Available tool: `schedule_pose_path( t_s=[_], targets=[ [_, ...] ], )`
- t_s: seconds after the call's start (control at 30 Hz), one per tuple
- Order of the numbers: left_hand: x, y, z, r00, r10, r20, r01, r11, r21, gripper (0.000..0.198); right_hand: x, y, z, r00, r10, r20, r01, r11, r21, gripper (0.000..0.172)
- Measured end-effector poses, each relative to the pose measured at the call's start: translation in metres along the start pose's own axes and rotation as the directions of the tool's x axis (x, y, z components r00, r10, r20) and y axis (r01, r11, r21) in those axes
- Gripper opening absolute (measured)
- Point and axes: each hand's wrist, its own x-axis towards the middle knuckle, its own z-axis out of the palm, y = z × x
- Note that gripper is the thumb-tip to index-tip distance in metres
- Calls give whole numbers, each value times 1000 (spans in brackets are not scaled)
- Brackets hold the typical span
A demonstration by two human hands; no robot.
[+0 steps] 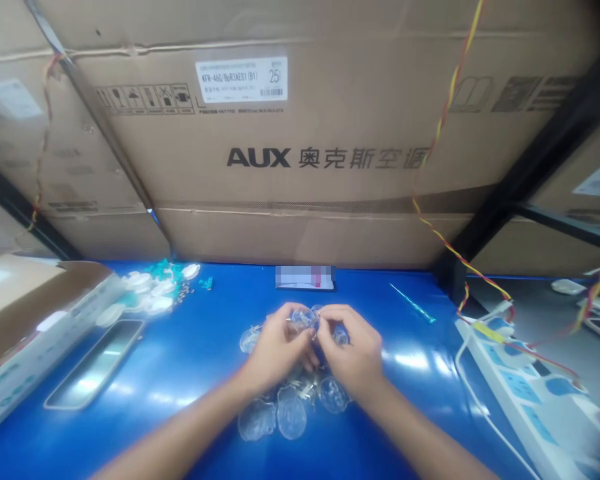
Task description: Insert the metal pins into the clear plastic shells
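My left hand (pixel 277 350) pinches a clear round plastic piece (pixel 304 320) between thumb and fingers, in front of me over the blue table. My right hand (pixel 355 347) meets it from the other side, its thumb and fingertips closed at the piece's right edge; whether it also holds some small part is too small to tell. Around and below my hands lie several loose clear plastic pieces (pixel 291 413), some partly covered by my hands. Small metallic bits (pixel 307 390) are heaped among them under my wrists.
At left stand an open carton (pixel 40 347) and a phone-like slab (pixel 97 367), with white round parts (pixel 163 290) and green pieces (pixel 163 269) behind. A thin clear-blue stick (pixel 413 303) lies right. Power strips (pixel 520 393) and twisted wires (pixel 440 237) border the right; a large cardboard box (pixel 300 227) backs the table.
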Motion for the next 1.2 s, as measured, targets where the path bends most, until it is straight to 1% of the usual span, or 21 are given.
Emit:
schedule_pose_path(
  t_s=[0.07,0.27,0.47,0.6,0.77,0.9,1.0,1.1,1.2],
  targets=[
    [-1,1,2,1000,-8,-3,8,1000,-10,36,-1,-1,1,1000,-17,-6,17,1000,3,14],
    [-3,6,5,998,-39,54,46,990,-132,40,-1,-2,3,999,-47,-3,47,999,-10,15],
    [-3,7,6,997,-36,69,49,979,-197,38,1,-1,1,996,-71,-59,69,997,-39,15],
    [-2,7,7,996,-34,81,51,975,-215,39,1,0,2,996,-73,-55,70,996,-51,15],
    [-3,6,7,994,-32,100,52,976,-210,36,0,1,2,991,-130,-31,128,991,-48,18],
    [-3,5,5,995,-33,97,52,977,-205,37,1,1,0,983,-181,19,182,982,-43,19],
    [-3,4,6,995,-30,94,48,980,-193,36,1,1,-1,977,-213,31,214,975,-51,20],
    [-5,3,8,999,2,54,6,987,-160,33,2,0,-1,975,-218,37,220,974,-49,20],
    [-6,1,10,999,49,-7,-50,993,-108,29,2,-1,-1,982,-184,47,186,982,-38,19]
  ],
)
